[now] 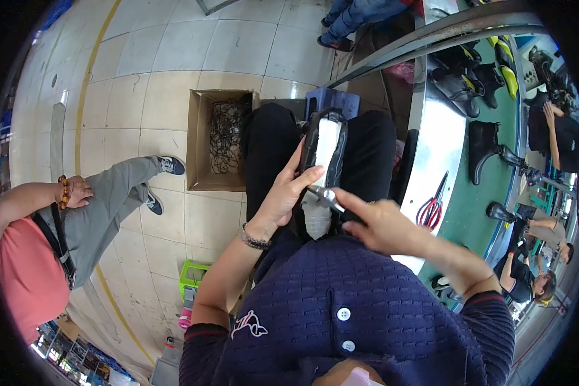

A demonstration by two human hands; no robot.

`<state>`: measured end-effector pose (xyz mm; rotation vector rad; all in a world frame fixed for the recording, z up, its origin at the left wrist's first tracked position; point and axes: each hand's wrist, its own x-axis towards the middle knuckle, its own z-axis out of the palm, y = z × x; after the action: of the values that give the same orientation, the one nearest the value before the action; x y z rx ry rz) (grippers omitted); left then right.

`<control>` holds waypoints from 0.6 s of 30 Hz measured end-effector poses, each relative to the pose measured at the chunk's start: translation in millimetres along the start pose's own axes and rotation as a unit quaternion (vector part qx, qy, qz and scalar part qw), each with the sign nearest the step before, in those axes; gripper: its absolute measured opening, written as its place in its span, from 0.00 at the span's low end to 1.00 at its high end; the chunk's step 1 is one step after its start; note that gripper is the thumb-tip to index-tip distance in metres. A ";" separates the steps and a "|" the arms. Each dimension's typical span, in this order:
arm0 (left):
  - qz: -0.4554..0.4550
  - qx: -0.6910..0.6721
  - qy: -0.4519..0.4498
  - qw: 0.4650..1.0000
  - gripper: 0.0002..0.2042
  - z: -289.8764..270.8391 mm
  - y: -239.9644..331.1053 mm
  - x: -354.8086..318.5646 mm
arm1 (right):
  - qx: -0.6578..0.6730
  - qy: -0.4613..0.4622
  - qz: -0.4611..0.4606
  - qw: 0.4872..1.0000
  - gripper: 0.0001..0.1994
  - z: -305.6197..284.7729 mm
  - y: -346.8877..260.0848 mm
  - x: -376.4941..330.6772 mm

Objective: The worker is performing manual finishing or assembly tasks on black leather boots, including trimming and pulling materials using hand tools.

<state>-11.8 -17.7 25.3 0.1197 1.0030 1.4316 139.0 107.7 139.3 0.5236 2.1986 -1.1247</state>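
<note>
Box: open brown cardboard carton (216, 138), far left on floor, dark tangle inside.
Shoe: black-and-white shoe (323, 154) on lap, centre.
Left hand (283, 196): fingers grasping shoe's side.
Right hand (383, 225): fingers pinching small metal tool (325, 196) against shoe.

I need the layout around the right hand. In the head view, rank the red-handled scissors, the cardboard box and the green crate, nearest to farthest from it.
From the right hand:
1. Red-handled scissors, just to its right on the metal bench edge.
2. Cardboard box, on the floor up-left past the knees.
3. Green crate, on the floor lower left; nearly level with the box.
</note>
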 end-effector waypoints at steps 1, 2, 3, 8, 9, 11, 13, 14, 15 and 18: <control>0.009 0.002 0.006 1.000 0.38 -0.9 0.0 -2.9 | -0.062 -0.024 -0.018 0.998 0.33 -22.2 -11.9 0.5; 0.018 0.004 0.009 1.000 0.38 -1.5 -0.2 -3.2 | -0.126 -0.045 -0.033 0.990 0.34 -40.7 -22.3 1.7; 0.021 -0.006 0.021 1.000 0.38 -1.3 -3.9 -3.9 | -0.128 -0.046 -0.032 0.990 0.34 -52.7 -30.1 2.8; -0.046 0.005 0.004 0.999 0.38 -0.5 5.6 -3.4 | -0.351 0.126 -0.111 0.921 0.34 -58.6 -7.4 46.8; -0.031 0.011 -0.006 0.999 0.38 -0.4 4.7 -0.5 | -0.343 0.122 -0.062 0.930 0.33 -53.7 14.2 55.0; -0.016 0.009 -0.002 1.000 0.39 -7.6 2.9 0.0 | -0.386 0.102 -0.091 0.912 0.36 -65.2 -12.2 44.1; -0.052 0.014 -0.023 0.998 0.42 -11.7 8.6 -0.4 | -0.363 0.150 -0.174 0.903 0.40 -68.2 -26.3 35.3; -0.053 0.012 -0.024 0.998 0.42 -11.1 9.2 -2.2 | -0.310 0.181 -0.214 0.908 0.38 -60.6 -27.1 29.6; -0.059 0.027 -0.029 0.997 0.44 -10.2 9.4 -4.2 | -0.290 0.182 -0.210 0.916 0.36 -48.2 -13.5 33.1; -0.032 0.040 -0.054 0.997 0.48 -7.5 7.8 -5.4 | -0.356 0.071 -0.024 0.931 0.35 -39.8 -6.0 41.5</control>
<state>-21.5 -24.3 28.3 0.2199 0.9682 1.3140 91.6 140.0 133.0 0.2303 2.5437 -0.2481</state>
